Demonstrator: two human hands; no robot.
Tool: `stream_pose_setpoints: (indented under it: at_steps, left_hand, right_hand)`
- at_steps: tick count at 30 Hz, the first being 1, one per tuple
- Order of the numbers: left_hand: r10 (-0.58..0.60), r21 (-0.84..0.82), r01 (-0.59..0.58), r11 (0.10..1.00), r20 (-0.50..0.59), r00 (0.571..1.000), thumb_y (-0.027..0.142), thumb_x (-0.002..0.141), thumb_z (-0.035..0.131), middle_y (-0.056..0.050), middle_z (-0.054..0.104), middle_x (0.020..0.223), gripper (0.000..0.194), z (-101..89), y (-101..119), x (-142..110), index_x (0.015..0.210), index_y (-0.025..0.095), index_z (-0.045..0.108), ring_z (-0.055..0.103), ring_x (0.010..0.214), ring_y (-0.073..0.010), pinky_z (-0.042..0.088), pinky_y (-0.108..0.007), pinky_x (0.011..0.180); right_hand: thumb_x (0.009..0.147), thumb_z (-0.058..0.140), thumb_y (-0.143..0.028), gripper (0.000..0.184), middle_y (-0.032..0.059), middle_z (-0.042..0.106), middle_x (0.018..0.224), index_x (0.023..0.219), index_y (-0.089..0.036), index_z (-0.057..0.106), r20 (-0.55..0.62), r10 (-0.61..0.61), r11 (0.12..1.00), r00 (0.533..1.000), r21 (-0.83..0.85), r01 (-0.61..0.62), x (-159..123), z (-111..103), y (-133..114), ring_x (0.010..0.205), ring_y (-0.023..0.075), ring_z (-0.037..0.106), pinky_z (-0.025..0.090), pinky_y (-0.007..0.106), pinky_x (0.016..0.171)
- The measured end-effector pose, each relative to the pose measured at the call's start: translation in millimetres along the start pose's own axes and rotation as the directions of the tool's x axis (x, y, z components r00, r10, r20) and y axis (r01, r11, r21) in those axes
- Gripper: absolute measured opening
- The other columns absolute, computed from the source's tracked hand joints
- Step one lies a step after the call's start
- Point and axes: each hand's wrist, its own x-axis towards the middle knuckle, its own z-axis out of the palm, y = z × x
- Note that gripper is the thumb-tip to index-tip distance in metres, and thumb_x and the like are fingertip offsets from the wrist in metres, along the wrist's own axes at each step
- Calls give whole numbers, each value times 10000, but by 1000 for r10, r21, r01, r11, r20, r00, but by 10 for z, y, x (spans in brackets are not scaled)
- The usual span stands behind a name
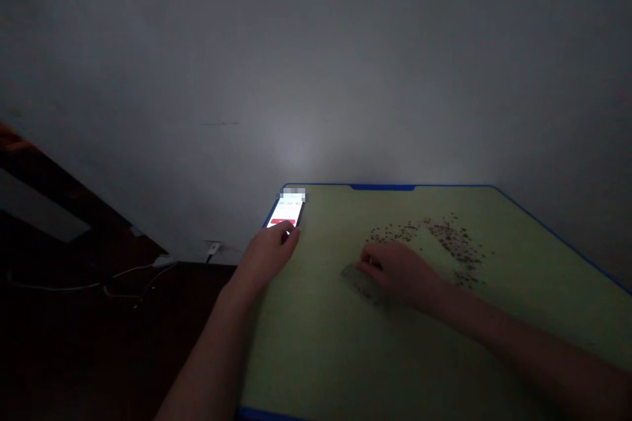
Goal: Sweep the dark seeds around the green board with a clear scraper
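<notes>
My left hand (269, 253) is at the left edge of the table, its fingers curled at the near end of a phone (288, 210) with a lit screen. A bit of the bright screen shows between thumb and forefinger. My right hand (395, 270) is closed in a pinch over the middle of the table; a tiny pale spot shows at its fingertips, too small to name. Below that hand lies a see-through, blurred container or bag (356, 281) with some dark bits, partly hidden by the hand. Many small dark reddish pieces (451, 240), like beans or beads, are scattered beyond it.
The light green table (316, 342) has a blue rim and stands close to a grey wall (395, 79). On the left, white cables (133, 273) and a plug (213, 250) are near the dark floor. A dark wooden piece (44, 184) slants at far left. The room is dim.
</notes>
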Motion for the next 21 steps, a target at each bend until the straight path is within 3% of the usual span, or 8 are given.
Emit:
stream_pose_setpoints:
  at_steps: [11,15,21]
  left_hand:
    - [-13,6,13,1000,9,1000,394,856,346,-24,611,704,325,-11,20,6,766,186,579,534,622,-154,308,-244,541]
    - [-1,7,1,1000,13,1000,391,839,364,-17,593,674,309,-1,14,17,725,189,569,518,616,-157,299,-246,536]
    - [17,-14,-17,1000,24,1000,410,847,343,-16,588,676,334,13,-3,18,707,191,552,523,629,-163,307,-255,550]
  right_hand:
    - [857,434,-363,257,-20,541,513,722,-197,575,-50,281,951,959,150,-271,-255,-431,806,487,133,503,356,250,500]
    - [849,443,-359,264,-18,528,528,652,-205,528,-54,280,957,959,98,-274,-320,-483,952,501,140,496,348,258,503]
    - [861,425,-350,257,7,566,596,699,-195,551,-112,274,961,955,59,-269,-332,-509,1053,556,155,520,360,270,537]
